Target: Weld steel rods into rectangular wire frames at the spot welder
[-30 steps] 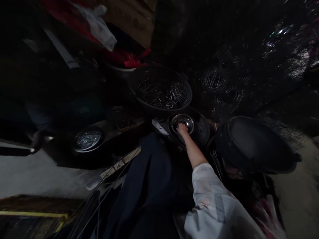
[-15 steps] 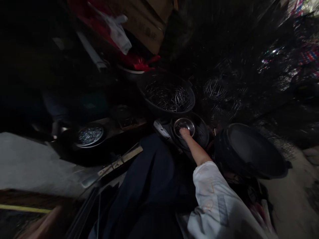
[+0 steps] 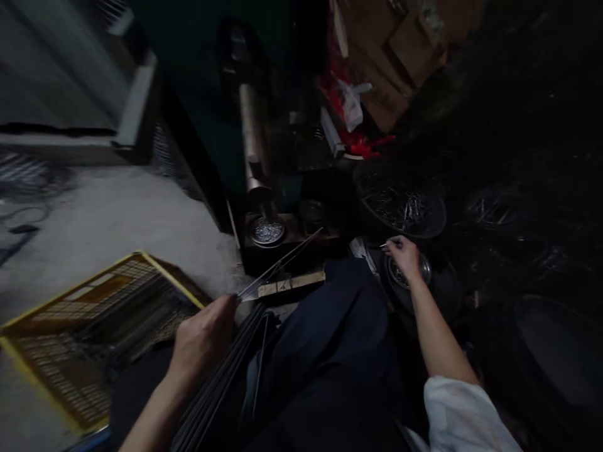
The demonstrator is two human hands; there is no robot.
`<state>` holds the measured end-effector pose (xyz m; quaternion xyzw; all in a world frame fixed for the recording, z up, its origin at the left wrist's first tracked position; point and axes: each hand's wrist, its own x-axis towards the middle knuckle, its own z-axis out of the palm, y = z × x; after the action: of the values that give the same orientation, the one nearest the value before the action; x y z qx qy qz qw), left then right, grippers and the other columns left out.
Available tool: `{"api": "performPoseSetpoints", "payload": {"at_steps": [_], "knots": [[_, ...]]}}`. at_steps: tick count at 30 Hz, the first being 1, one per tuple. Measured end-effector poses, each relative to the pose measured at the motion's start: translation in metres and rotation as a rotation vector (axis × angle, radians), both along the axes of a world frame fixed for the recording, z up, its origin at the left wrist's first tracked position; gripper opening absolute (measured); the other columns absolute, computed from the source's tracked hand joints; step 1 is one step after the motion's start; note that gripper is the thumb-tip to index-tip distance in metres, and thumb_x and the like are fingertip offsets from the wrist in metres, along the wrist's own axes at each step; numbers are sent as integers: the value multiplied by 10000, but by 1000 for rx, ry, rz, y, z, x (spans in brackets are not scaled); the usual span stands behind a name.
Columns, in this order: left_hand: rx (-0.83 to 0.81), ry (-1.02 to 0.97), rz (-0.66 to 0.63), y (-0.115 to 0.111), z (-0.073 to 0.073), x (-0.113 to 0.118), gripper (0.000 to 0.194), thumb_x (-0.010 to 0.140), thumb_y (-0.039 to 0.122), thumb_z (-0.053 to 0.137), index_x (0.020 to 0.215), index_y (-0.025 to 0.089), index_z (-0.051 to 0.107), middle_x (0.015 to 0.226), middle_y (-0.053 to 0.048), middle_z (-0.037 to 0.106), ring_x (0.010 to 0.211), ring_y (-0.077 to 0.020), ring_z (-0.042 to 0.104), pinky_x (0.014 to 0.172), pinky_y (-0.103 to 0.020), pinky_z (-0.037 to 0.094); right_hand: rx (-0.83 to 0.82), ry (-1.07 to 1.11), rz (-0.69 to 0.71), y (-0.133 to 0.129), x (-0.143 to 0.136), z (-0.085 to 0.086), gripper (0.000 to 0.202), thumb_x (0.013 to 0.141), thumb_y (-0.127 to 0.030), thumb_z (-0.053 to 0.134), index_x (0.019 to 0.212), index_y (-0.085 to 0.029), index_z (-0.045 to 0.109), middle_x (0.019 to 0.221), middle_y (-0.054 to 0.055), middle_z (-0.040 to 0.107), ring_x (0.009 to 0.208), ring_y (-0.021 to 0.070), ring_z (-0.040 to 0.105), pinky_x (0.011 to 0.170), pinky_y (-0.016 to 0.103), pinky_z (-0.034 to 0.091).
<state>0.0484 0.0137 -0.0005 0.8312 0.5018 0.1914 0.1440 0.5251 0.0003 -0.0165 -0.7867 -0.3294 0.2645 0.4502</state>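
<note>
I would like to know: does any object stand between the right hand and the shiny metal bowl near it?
Nothing visible does. From the camera, the right hand partly overlaps the shiny metal bowl, pinching a thin bright piece. The large dark tub lies beyond them, not between.

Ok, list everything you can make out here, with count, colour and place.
yellow crate: one, yellow, lower left
floor: one, grey, left
machine: one, dark green, upper centre
metal dish: one, silver, centre, filled with shiny pieces
wooden strip: one, pale brown, centre
rod bundle: one, dark grey, lower centre
large tub: one, black, right of centre, metal pieces inside
metal bowl: one, silver, by the right grip
cardboard: count unclear, brown, top
white bag: one, white, before the cardboard
round container: one, dark, lower right
sleeve: one, white, lower right
left grip: one, lower left, holding long thin rods
right grip: one, right of centre, pinching a small thin piece
</note>
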Motion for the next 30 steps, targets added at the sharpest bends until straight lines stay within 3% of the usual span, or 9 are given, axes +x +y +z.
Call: {"api": "performPoseSetpoints", "payload": {"at_steps": [2, 4, 6, 10, 19, 30], "knots": [[49, 18, -6, -1, -1, -2, 280, 959, 265, 333, 742, 203, 499, 620, -9, 590, 570, -172, 614, 522, -251, 370, 199, 237, 114, 17, -65, -2, 71, 831, -233, 636, 881, -191, 610, 806, 58, 703, 738, 192, 704, 689, 319, 557], [85, 2, 4, -4, -4, -3, 289, 968, 275, 328, 724, 212, 469, 581, 6, 555, 521, -161, 584, 505, -252, 349, 218, 339, 198, 33, -132, -9, 141, 803, -286, 671, 828, -179, 583, 741, 40, 701, 652, 184, 702, 599, 290, 561], [108, -24, 17, -8, -8, -6, 284, 973, 280, 336, 724, 216, 456, 573, 15, 541, 505, -154, 567, 503, -254, 336, 221, 554, 179, 47, -190, -18, 183, 790, -300, 676, 801, -182, 538, 701, 24, 700, 596, 164, 698, 541, 249, 550], [103, -125, 40, -15, -12, -18, 297, 982, 292, 335, 714, 219, 441, 563, 26, 519, 474, -138, 533, 499, -250, 328, 302, 917, 119, 63, -256, -21, 215, 768, -283, 697, 800, -183, 508, 730, 20, 710, 676, 161, 725, 576, 218, 563], [104, -248, 102, -23, -7, -39, 273, 972, 254, 381, 720, 208, 478, 561, 28, 524, 468, -131, 532, 511, -254, 341, 363, 923, 132, 70, -293, 1, 255, 741, -302, 725, 820, -189, 511, 793, 20, 707, 734, 177, 732, 611, 253, 593], [119, -299, 116, -21, -19, -44, 262, 957, 257, 374, 758, 204, 537, 616, -5, 627, 500, -149, 596, 506, -253, 392, 395, 884, 142, 80, -298, 7, 265, 731, -312, 724, 856, -203, 518, 808, 16, 706, 766, 190, 730, 648, 289, 600]]}}
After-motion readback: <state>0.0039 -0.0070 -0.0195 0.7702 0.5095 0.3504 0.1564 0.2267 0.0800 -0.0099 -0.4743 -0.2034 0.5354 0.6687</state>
